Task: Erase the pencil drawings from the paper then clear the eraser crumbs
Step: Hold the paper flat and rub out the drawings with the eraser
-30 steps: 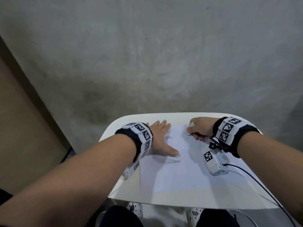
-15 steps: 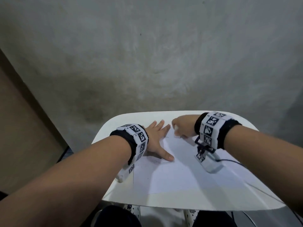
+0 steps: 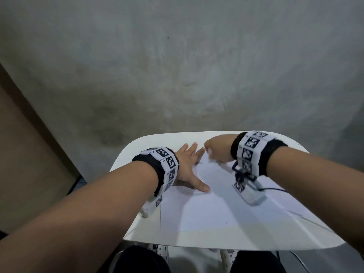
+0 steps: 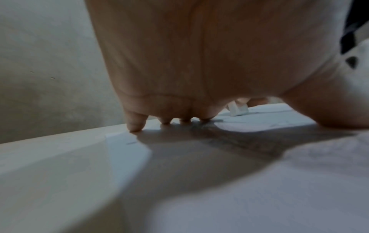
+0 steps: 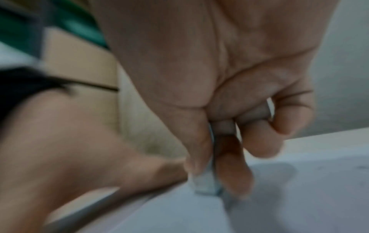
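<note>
A white sheet of paper (image 3: 212,205) lies on a small white table (image 3: 246,239). My left hand (image 3: 190,164) lies flat with spread fingers on the paper's far left corner, pressing it down; in the left wrist view its fingertips (image 4: 135,124) touch the sheet (image 4: 259,189). My right hand (image 3: 217,148) pinches a small white eraser (image 5: 205,182) between thumb and fingers, its lower end on the paper (image 5: 299,197) near the far edge, close to the left hand's fingertips. The eraser (image 4: 238,109) also shows past the left palm. Faint pencil marks (image 3: 200,163) lie beside the left index finger.
A grey concrete wall (image 3: 177,66) rises right behind the table. A brown panel (image 3: 23,164) stands at the left. A cable (image 3: 273,189) runs from the right wrist camera across the table's right side. My knees (image 3: 137,261) are under the near edge.
My right hand with the eraser has moved left along the paper's far edge, toward the left hand's fingertips. The left hand stays pressed on the paper.
</note>
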The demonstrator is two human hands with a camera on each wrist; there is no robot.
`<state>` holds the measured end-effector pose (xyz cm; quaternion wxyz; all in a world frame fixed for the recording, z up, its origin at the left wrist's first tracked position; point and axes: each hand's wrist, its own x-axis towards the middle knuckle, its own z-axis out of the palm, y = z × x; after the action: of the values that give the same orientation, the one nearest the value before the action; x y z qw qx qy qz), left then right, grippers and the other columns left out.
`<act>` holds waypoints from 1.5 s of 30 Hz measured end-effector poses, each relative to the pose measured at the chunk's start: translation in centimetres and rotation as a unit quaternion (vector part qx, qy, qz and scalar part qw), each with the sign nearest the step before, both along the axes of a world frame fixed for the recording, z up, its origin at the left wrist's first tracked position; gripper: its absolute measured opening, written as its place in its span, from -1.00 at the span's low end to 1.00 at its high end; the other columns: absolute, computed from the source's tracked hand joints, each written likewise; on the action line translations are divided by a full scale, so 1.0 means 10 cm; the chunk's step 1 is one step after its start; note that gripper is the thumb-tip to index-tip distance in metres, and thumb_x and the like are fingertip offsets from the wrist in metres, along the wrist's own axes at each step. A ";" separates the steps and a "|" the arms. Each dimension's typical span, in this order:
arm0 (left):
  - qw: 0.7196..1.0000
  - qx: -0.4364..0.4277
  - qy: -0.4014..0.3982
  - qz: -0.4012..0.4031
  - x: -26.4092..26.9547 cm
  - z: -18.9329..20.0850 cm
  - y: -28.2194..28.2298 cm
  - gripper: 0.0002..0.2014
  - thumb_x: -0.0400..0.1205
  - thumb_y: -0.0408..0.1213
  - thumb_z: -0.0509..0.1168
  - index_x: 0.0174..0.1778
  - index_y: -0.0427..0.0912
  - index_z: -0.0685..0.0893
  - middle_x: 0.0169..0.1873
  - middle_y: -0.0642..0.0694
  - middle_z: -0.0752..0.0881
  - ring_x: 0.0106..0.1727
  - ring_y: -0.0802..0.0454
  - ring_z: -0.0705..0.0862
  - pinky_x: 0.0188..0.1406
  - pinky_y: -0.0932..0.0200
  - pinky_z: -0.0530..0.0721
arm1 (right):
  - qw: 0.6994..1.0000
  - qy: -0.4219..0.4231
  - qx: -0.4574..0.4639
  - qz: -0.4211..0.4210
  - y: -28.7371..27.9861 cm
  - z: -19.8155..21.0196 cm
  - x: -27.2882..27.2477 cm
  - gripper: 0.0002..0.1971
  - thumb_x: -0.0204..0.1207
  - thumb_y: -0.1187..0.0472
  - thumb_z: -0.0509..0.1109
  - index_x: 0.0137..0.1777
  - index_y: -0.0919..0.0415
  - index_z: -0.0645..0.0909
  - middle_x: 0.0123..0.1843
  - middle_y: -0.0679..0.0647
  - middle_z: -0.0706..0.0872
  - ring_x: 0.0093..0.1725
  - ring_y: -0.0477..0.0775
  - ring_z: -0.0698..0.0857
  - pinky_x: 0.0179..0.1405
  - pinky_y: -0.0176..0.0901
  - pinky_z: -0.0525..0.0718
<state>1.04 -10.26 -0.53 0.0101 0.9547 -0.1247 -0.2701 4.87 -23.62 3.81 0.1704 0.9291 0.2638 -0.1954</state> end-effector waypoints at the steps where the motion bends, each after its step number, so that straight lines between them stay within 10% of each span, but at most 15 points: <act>1: 1.000 -0.002 0.002 0.003 0.00 0.00 0.00 0.29 0.35 0.46 0.40 0.69 0.10 -0.40 0.69 0.03 -0.42 0.70 -0.08 -0.39 0.62 -0.37 -0.17 | 1.000 -0.005 -0.007 -0.020 -0.02 0.03 0.03 -0.85 0.56 0.31 0.27 0.10 0.25 0.55 -0.18 0.04 0.69 -0.07 0.15 0.61 -0.09 -0.15 0.54; 7: 1.000 0.002 -0.005 0.001 0.01 -0.02 0.01 0.30 0.34 0.47 0.40 0.70 0.10 -0.39 0.69 0.03 -0.41 0.71 -0.08 -0.38 0.62 -0.35 -0.17 | 0.999 -0.029 -0.032 0.015 -0.03 0.01 -0.03 -0.78 0.59 0.21 0.30 0.20 0.20 0.59 0.27 0.14 0.70 0.08 0.17 0.68 -0.06 -0.15 0.55; 14: 1.000 0.001 -0.006 0.002 0.02 -0.04 0.01 0.29 0.34 0.46 0.40 0.71 0.10 -0.36 0.69 0.04 -0.41 0.71 -0.07 -0.38 0.62 -0.35 -0.16 | 0.998 -0.034 -0.042 0.023 -0.06 -0.03 -0.07 -0.79 0.59 0.17 0.32 0.19 0.17 0.57 0.13 0.07 0.71 -0.04 0.10 0.62 -0.25 -0.19 0.52; 19: 1.000 -0.004 -0.002 0.008 0.01 -0.04 0.02 0.29 0.35 0.46 0.40 0.70 0.09 -0.38 0.68 0.05 -0.42 0.70 -0.05 -0.39 0.62 -0.33 -0.18 | 0.997 -0.073 -0.031 0.017 -0.17 0.01 -0.05 -0.67 0.62 0.13 0.28 0.35 0.17 0.55 0.29 0.09 0.67 0.20 0.15 0.67 0.09 -0.05 0.58; 24: 1.000 -0.003 -0.001 0.002 0.01 -0.02 0.01 0.29 0.36 0.44 0.41 0.70 0.10 -0.39 0.68 0.04 -0.43 0.70 -0.05 -0.40 0.63 -0.37 -0.17 | 0.998 -0.032 -0.046 -0.008 -0.14 0.07 -0.05 -0.90 0.55 0.22 0.32 -0.02 0.24 0.57 -0.03 0.05 0.68 -0.20 0.10 0.58 -0.35 -0.27 0.49; 28: 1.000 0.006 -0.002 0.000 0.02 -0.03 0.01 0.29 0.35 0.46 0.40 0.69 0.10 -0.41 0.68 0.04 -0.44 0.70 -0.06 -0.39 0.62 -0.36 -0.16 | 0.998 -0.035 -0.040 0.022 -0.10 0.01 -0.14 -0.69 0.63 0.18 0.27 0.35 0.18 0.54 0.29 0.08 0.66 0.21 0.17 0.67 0.12 -0.06 0.59; 32: 1.000 0.000 0.001 0.005 0.01 -0.01 0.00 0.28 0.37 0.43 0.41 0.70 0.09 -0.39 0.68 0.04 -0.43 0.70 -0.06 -0.39 0.62 -0.35 -0.17 | 0.998 -0.042 -0.043 -0.010 -0.16 0.04 -0.06 -0.80 0.54 0.20 0.35 0.12 0.25 0.61 0.09 0.05 0.75 -0.01 0.14 0.71 -0.19 -0.23 0.64; 35: 1.000 0.006 -0.005 0.001 0.02 -0.04 0.01 0.30 0.35 0.45 0.40 0.69 0.10 -0.40 0.69 0.04 -0.42 0.71 -0.08 -0.38 0.62 -0.35 -0.15 | 0.996 -0.031 -0.079 0.034 -0.10 -0.02 -0.14 -0.66 0.63 0.17 0.30 0.39 0.19 0.50 0.35 0.06 0.64 0.32 0.12 0.64 0.23 -0.10 0.57; 39: 1.000 0.005 -0.001 0.003 0.01 -0.02 0.00 0.29 0.36 0.44 0.41 0.69 0.09 -0.39 0.68 0.05 -0.43 0.70 -0.05 -0.39 0.63 -0.36 -0.16 | 0.997 -0.042 -0.055 0.023 -0.18 0.08 -0.09 -0.82 0.60 0.22 0.28 0.10 0.30 0.56 0.16 0.12 0.72 0.01 0.17 0.66 -0.28 -0.21 0.55; 43: 1.000 0.009 -0.004 0.001 0.01 -0.01 0.00 0.28 0.37 0.43 0.41 0.69 0.09 -0.40 0.68 0.03 -0.43 0.70 -0.07 -0.39 0.62 -0.34 -0.17 | 0.997 -0.021 -0.071 0.034 -0.12 -0.01 -0.24 -0.65 0.68 0.21 0.22 0.43 0.24 0.46 0.43 0.13 0.58 0.33 0.13 0.61 0.22 -0.14 0.53; 45: 1.000 0.005 0.001 0.001 0.01 -0.02 0.00 0.28 0.37 0.43 0.41 0.69 0.10 -0.40 0.68 0.04 -0.43 0.70 -0.06 -0.39 0.63 -0.35 -0.18 | 0.999 -0.004 -0.036 0.012 -0.15 0.01 -0.20 -0.67 0.65 0.19 0.23 0.34 0.30 0.56 0.33 0.16 0.67 0.12 0.14 0.64 0.07 -0.13 0.54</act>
<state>1.10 -10.21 -0.69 0.0060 0.9547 -0.1226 -0.2712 2.86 -25.11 3.92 0.2067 0.9200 0.2669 -0.1989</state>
